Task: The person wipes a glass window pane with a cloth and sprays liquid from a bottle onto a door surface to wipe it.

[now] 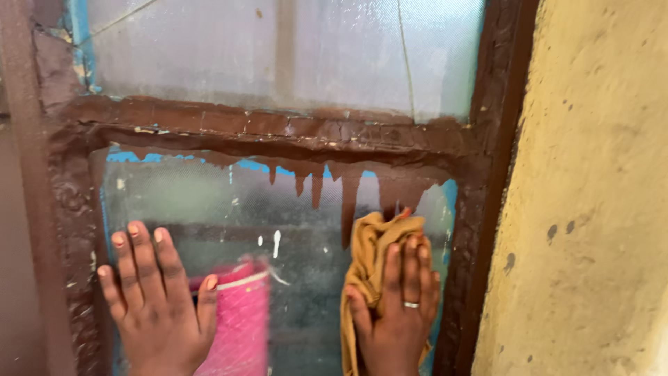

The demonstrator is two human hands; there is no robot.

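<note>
Brown-framed window [278,132], paint-dripped glass [306,278]; right hand [396,313] presses yellow cloth [369,244] flat to wipe; left hand [156,299] open, fingers spread, bracing against glass.

The bottom edge cuts off both wrists, and the frosted pane [306,278] blurs a pink shape [243,320], perhaps plastic.
</note>
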